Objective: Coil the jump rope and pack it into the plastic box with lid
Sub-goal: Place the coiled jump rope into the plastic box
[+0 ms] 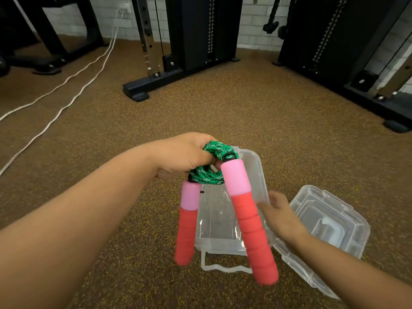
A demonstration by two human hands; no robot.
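Left hand [185,155] is out front, fingers [206,156] curled tight in a grip; right hand [282,216] lower, blurry, fingers probably loose.

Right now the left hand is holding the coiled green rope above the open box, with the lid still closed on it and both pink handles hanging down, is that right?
Not quite: the head view shows the lid off, lying on the floor right of the open box. The rest stands: the left hand holds the coiled green rope above it, both pink handles hanging down.

I'm seeing a green rope [214,160] with a mottled braid, handles [249,217] pink over coral red, a clear box [219,221] (lid [330,228] too), brown speckled floor [223,103].
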